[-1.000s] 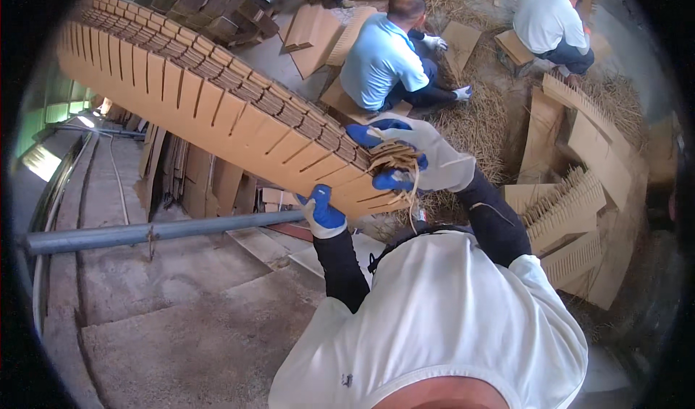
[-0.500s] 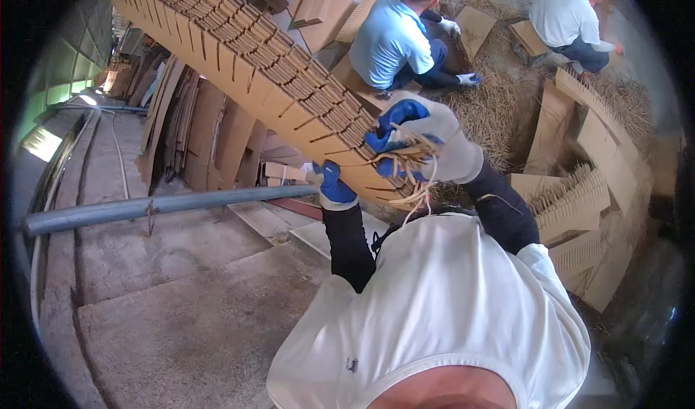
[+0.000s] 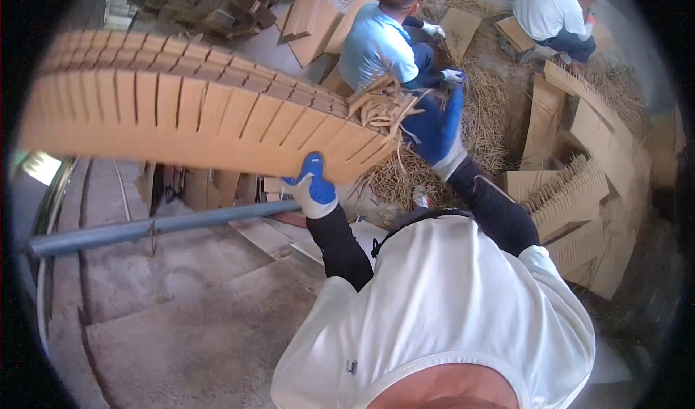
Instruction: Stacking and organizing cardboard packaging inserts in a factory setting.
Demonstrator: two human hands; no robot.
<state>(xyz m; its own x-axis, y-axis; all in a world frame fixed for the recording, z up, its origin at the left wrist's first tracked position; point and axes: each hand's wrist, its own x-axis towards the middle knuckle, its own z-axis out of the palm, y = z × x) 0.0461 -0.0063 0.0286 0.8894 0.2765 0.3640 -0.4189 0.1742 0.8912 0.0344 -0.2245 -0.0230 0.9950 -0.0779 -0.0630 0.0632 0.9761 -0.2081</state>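
A long stack of slotted cardboard sheets stretches from the middle of the view to the far left, with rows of narrow cuts along its upper edge. My left hand, in a white and blue work glove, grips its lower edge near the right end, thumb across the face. A tangle of thin cardboard strips hangs at the stack's right end. Just right of that tangle is my right hand, gloved alike and blurred. Its fingers are spread, and I see nothing in them.
Two people in light shirts sit ahead, one close beyond the stack, the other farther right. Loose strips litter the floor. Slotted cardboard pieces lie at the right. A grey pipe crosses the left side above concrete.
The cardboard stack has swung so its far end lies lower and farther left. My right hand has let go of the strips and moved right; my left hand keeps its hold.
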